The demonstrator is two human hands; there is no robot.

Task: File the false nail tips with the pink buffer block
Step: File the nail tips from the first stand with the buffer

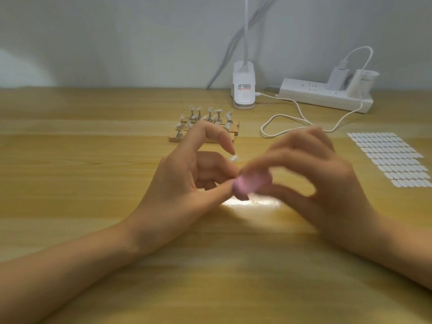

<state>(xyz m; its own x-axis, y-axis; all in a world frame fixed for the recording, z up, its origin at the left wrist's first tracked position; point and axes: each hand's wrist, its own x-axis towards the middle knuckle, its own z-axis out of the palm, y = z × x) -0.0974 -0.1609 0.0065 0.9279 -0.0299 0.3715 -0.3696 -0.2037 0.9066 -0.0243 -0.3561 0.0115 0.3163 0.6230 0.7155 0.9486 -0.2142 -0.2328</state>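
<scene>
Above the middle of the light wooden worktop [93,183], the left hand [187,174] curls its fingers, holding a small clear false nail tip [233,158] at the index fingertip. The blurred right hand [322,178] pinches the pink buffer block [247,184] between thumb and fingers, just beside the tip.

R hand [327,181] & pink buffer block [250,183] motion-blurred; L fingers' [219,136] hold on nail tip [234,157] unclear.
</scene>
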